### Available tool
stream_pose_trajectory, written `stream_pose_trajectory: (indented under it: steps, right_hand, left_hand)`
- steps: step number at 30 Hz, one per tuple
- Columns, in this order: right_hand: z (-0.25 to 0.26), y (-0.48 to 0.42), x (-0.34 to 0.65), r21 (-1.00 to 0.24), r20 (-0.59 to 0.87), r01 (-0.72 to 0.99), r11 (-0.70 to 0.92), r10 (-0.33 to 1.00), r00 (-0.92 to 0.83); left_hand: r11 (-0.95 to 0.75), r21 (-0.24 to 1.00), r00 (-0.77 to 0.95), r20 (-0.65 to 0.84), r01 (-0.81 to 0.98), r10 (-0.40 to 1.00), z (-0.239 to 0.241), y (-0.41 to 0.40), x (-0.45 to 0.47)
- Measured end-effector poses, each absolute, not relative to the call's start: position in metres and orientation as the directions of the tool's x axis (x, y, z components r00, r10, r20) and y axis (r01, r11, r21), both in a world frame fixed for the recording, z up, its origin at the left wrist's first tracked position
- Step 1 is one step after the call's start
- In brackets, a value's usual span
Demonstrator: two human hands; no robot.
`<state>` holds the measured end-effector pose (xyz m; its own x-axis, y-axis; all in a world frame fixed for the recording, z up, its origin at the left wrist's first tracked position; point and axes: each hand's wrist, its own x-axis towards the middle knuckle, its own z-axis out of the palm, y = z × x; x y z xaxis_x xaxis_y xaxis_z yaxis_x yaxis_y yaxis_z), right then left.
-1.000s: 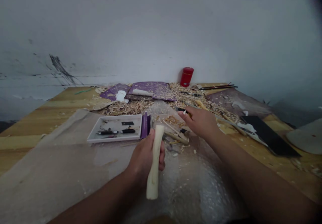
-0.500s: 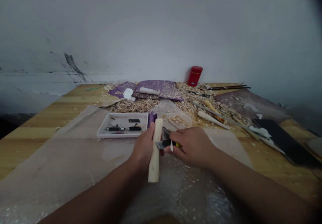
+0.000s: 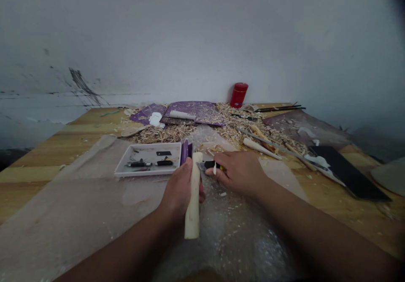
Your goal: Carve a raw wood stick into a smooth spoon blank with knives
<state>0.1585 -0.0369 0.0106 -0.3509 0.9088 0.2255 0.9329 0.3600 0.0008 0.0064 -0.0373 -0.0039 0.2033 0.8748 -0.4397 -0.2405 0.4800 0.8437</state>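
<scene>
A pale, peeled stick of wood [image 3: 193, 214] points away from me, gripped along its middle by my left hand [image 3: 180, 187]. My right hand [image 3: 242, 172] is closed round a utility knife [image 3: 209, 164] with a black and yellow handle. Its blade lies against the right side of the stick near the far end. A small white sliver hangs by the right thumb and fingers. Just beyond the left hand stands a purple object [image 3: 186, 150], beside a white tray [image 3: 118, 170] holding black-handled tools [image 3: 164, 163].
Wood shavings [image 3: 177, 133] cover the table's back, around a purple sheet [image 3: 202, 109]. A red canister [image 3: 238, 95] stands by the wall. To the right lie a tapered pale stick [image 3: 261, 147], a long thin blade [image 3: 278, 145] and a black flat slab [image 3: 348, 172]. Plastic wrap [image 3: 95, 206] covers the near table.
The knife has moved up the stick toward its far end. A small chip now lies on the plastic below the right hand. The whole view has shifted slightly.
</scene>
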Motion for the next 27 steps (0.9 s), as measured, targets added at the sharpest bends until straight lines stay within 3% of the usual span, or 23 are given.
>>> stream_pose_trajectory:
  steps: [10, 14, 16, 27]
  right_hand:
    - [0.011, -0.029, 0.161, 0.009, 0.197, 0.958, 0.287, 0.939, -0.283]
    - [0.014, -0.013, 0.188, 0.025, 0.175, 0.999, -0.031, 0.984, 0.026]
    - [0.014, -0.009, 0.198, 0.013, 0.199, 0.995, -0.103, 0.975, 0.098]
    - [0.01, -0.036, 0.162, -0.071, 0.171, 0.932, 0.357, 0.924, -0.341]
  left_hand:
    - [0.505, 0.835, 0.261, -0.448, -0.219, 0.855, -0.004, -0.033, 0.006]
    - [0.455, 0.88, 0.33, -0.393, -0.137, 0.858, -0.002, -0.045, 0.008]
    - [0.457, 0.879, 0.333, -0.394, -0.135, 0.856, -0.001, -0.048, 0.01]
    - [0.497, 0.846, 0.286, -0.437, -0.191, 0.853, -0.006, -0.025, 0.004]
